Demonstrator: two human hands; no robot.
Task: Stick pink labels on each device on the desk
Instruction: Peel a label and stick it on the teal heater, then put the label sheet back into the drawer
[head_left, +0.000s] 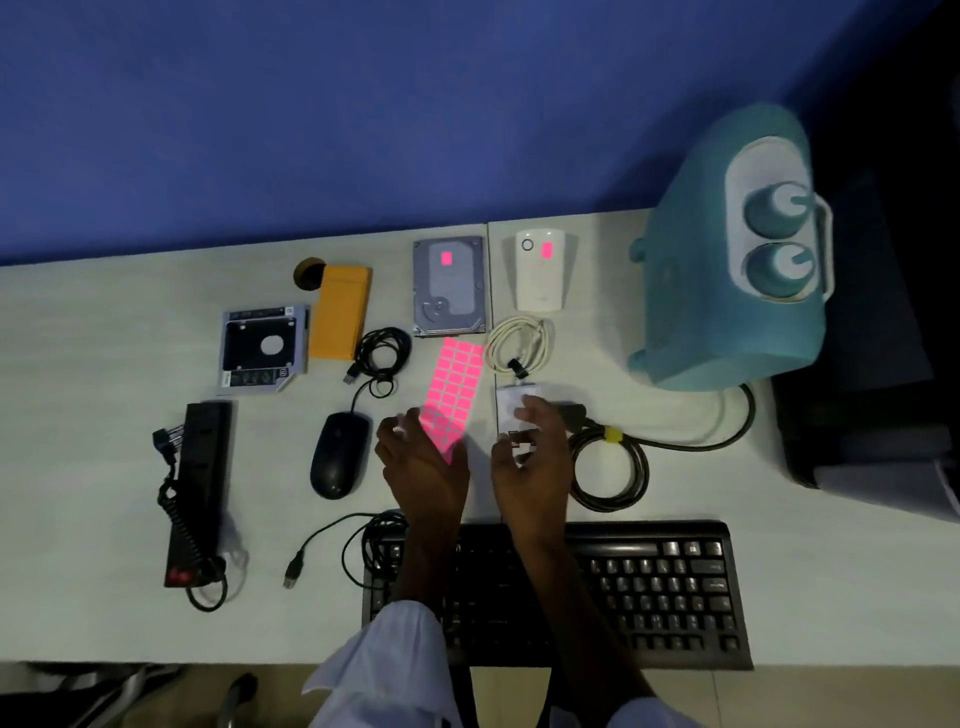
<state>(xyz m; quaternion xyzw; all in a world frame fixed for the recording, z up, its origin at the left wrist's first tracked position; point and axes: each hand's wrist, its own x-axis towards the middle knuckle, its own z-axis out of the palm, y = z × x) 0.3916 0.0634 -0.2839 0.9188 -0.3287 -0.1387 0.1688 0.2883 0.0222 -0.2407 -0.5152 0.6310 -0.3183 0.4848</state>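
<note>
With the left hand spread flat on the pink label sheet and the right hand loosely cupping the white adapter, peeling slowly seemed wisest.

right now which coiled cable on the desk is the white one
The white cable, coiled just in front of the white box with a pink label. The other coils are black.
</note>
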